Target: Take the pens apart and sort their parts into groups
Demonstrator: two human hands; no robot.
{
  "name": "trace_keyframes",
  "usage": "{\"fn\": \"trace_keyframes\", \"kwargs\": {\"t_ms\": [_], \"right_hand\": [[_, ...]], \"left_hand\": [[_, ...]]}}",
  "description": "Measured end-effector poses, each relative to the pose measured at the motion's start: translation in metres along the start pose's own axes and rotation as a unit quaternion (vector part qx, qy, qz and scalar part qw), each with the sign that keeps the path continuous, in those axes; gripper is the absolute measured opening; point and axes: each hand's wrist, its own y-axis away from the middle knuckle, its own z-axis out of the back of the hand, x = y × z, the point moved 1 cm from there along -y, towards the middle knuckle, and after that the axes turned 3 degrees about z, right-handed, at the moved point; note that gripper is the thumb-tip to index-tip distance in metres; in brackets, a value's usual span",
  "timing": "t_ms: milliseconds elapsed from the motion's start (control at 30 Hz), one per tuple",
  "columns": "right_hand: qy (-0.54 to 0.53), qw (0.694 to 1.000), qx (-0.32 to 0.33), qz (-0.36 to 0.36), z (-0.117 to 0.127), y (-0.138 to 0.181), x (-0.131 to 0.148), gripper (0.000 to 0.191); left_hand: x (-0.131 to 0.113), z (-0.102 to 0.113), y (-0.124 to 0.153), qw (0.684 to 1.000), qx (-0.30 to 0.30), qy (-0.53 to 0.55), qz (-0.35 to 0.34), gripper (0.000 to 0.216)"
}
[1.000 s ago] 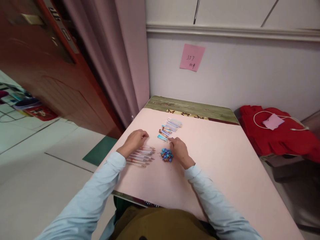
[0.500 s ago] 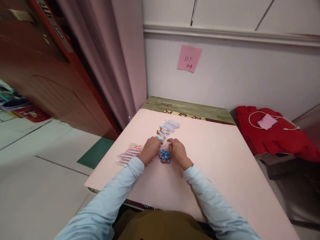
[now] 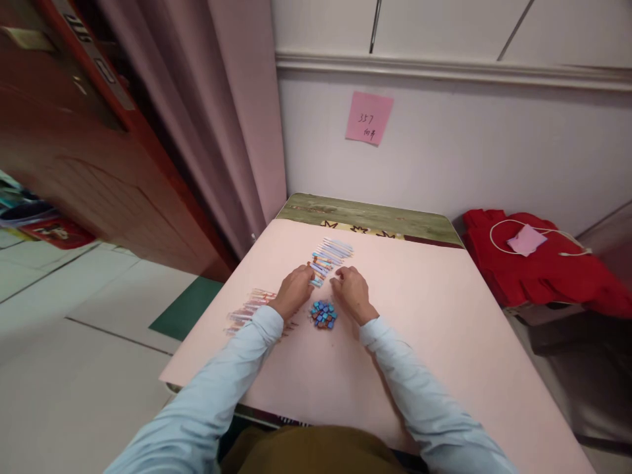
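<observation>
Curled fingers on left hand (image 3: 295,291) and right hand (image 3: 351,294), both at the near end of the row of blue-and-white plastic pens (image 3: 332,251); can't tell if either grasps one. Pile of small blue and brown caps (image 3: 323,315) at 6 o'clock, between the wrists. Row of red-and-clear pens (image 3: 245,309) at 9 o'clock, near the left edge of the pink table cover (image 3: 444,329). Open surface at 3 o'clock.

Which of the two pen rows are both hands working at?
The far blue-tinted row, where left hand and right hand meet at its near end; the reddish row lies off to the left.
</observation>
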Motion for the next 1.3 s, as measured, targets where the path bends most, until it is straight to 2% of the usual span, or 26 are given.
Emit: {"fn": "trace_keyframes", "kwargs": {"t_ms": [233, 400, 533, 600, 700, 833, 933, 1000, 1067, 1200, 1300], "right_hand": [[0.000, 1.000, -0.005, -0.017, -0.013, -0.009, -0.002, 0.014], [-0.039, 0.999, -0.003, -0.030, -0.008, -0.003, -0.007, 0.019], [-0.050, 0.999, 0.011, -0.008, 0.000, 0.007, -0.010, 0.025], [-0.054, 0.998, 0.014, -0.003, 0.004, 0.014, -0.009, 0.029], [-0.051, 0.998, 0.034, 0.017, 0.009, 0.027, -0.005, 0.023], [-0.054, 0.992, 0.092, 0.062, 0.014, 0.041, 0.002, 0.019], [-0.057, 0.995, 0.065, 0.042, 0.019, 0.041, 0.006, 0.025], [-0.061, 0.995, 0.056, 0.048, 0.022, 0.037, 0.014, 0.026], [-0.061, 0.992, 0.075, 0.076, 0.021, 0.034, 0.027, 0.019], [-0.047, 0.982, 0.119, 0.136, 0.006, 0.034, 0.063, 0.018], [-0.016, 0.979, 0.132, 0.152, -0.013, 0.037, 0.084, 0.022]], "left_hand": [[0.004, -0.007, -0.017, 1.000, 0.000, 0.010, -0.008, 0.010], [0.009, -0.014, -0.024, 1.000, -0.012, 0.015, -0.020, 0.011], [0.010, -0.012, -0.024, 0.999, -0.017, 0.031, -0.016, 0.011], [0.012, -0.006, -0.021, 0.999, -0.023, 0.040, -0.018, 0.013], [0.023, 0.010, -0.014, 0.999, -0.036, 0.037, -0.010, 0.017], [0.060, 0.040, 0.002, 0.999, -0.036, 0.009, 0.006, 0.014], [0.093, 0.057, 0.018, 0.999, -0.042, 0.006, 0.034, 0.014], [0.110, 0.062, 0.028, 0.998, -0.020, 0.021, 0.047, 0.013], [0.118, 0.062, 0.035, 0.998, 0.016, 0.040, 0.045, 0.011], [0.110, 0.057, 0.042, 0.995, 0.074, 0.066, 0.007, 0.010], [0.100, 0.056, 0.043, 0.994, 0.079, 0.076, -0.007, 0.012]]}}
